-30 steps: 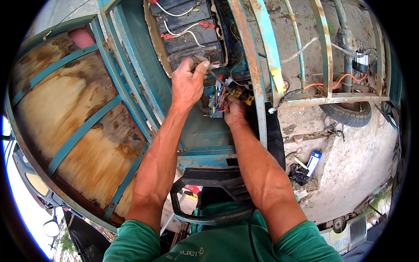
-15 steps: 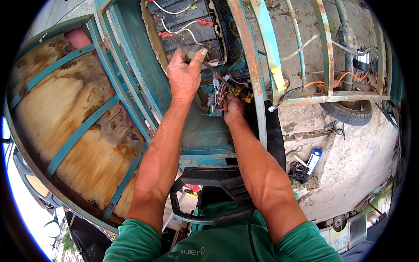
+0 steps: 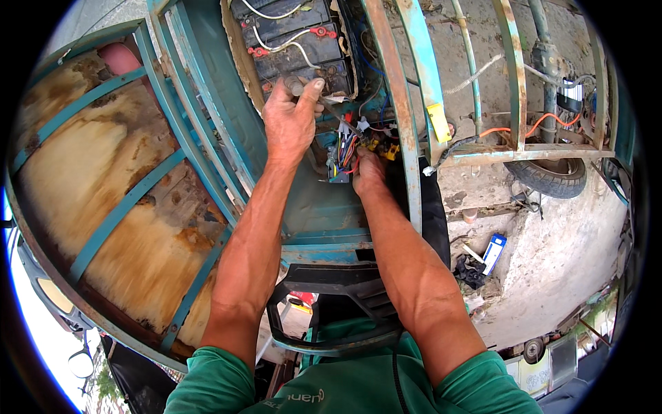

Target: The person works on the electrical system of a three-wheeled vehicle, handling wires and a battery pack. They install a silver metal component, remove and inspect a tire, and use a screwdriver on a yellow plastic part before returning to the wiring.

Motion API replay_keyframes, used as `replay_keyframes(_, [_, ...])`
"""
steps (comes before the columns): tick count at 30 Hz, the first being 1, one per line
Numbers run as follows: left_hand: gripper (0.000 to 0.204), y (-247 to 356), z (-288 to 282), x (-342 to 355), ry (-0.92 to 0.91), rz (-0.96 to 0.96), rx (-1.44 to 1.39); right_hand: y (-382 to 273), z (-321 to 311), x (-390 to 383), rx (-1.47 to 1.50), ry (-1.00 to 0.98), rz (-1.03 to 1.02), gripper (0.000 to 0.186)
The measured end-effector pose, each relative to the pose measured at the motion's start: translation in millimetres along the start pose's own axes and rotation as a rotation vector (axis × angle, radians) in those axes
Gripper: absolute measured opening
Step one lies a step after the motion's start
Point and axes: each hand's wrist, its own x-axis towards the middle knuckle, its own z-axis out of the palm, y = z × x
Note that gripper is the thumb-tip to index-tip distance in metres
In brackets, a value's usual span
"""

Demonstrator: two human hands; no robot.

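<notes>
My left hand (image 3: 289, 127) is closed round the handle of a screwdriver (image 3: 294, 85), just in front of the batteries. Its dark shaft slants down to the right, toward a bundle of coloured wires (image 3: 345, 148). The wires run into a small grey box (image 3: 338, 176) on the metal floor of the compartment. My right hand (image 3: 369, 171) is closed at the right of that bundle, its fingertips at a yellow connector (image 3: 373, 146). A red wire passes by its thumb. The fingers partly hide what they grip, and the screwdriver's tip is hard to make out among the wires.
Black batteries (image 3: 293, 52) joined by white leads fill the box ahead. At left lies a stained wooden panel (image 3: 103, 179) with teal metal strips. A rusty teal frame (image 3: 393, 83) rises beside my right hand. A black seat frame (image 3: 338, 276) stands close to my body.
Both hands stay almost in place. My left hand and the screwdriver handle have shifted very slightly left; the view has moved a little.
</notes>
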Motion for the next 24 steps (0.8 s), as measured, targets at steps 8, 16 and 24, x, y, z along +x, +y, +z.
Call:
replay_keyframes(8, [0.023,0.4,2.8,-3.8,-0.010,0.014,0.039,0.5,-0.9,3.6,0.036,-0.032,0.008,0.018])
replay_keyframes(16, [0.019,12.5,0.6,6.7,-0.173,-0.095,0.105,-3.1,-1.0,2.0,0.020,-0.035,0.022,0.014])
replay_keyframes(24, [0.020,23.2,-1.2,7.1,-0.189,-0.106,0.346,13.5,-10.3,18.1,0.035,-0.039,0.003,0.010])
